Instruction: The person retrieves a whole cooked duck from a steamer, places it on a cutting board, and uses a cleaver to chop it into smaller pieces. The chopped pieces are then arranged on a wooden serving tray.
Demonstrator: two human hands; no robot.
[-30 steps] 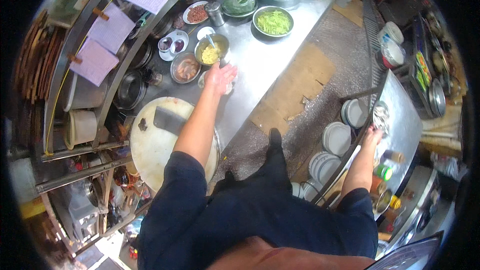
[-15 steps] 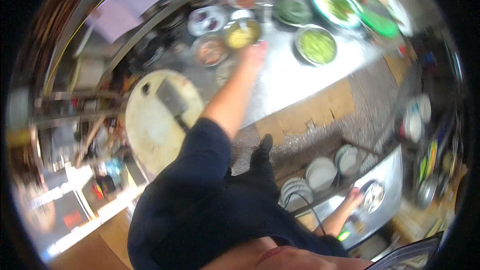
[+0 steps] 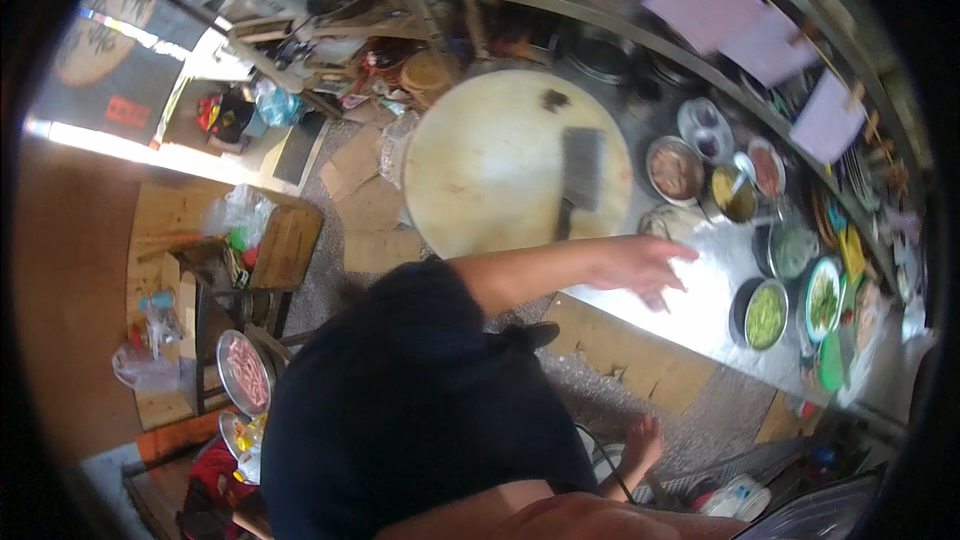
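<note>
We had left hand (image 3: 643, 266), right of centre, over worktop (image 3: 715, 258) near pale bundle (image 3: 668, 224), fingers spread, gripping nothing; right hand (image 3: 641, 443), lower right, grip too blurred to tell. Cleaver (image 3: 582, 168) lay on board (image 3: 485, 170), upper centre: low forearm sweep might knock its handle.

I'm standing in a crowded kitchen. At three o'clock stretches a steel counter (image 3: 712, 265), its middle glaring white. A metal shelf (image 3: 640, 48) runs along its back, starting near twelve and passing one. Speckled grey floor (image 3: 592, 380) shows at five, with flat brown cardboard (image 3: 645, 358) laid over it at four. At nine, a wooden stand (image 3: 292, 243); farther out, a smooth reddish-brown surface (image 3: 78, 285). At ten, harsh white light (image 3: 213, 52) floods a gap.
</note>
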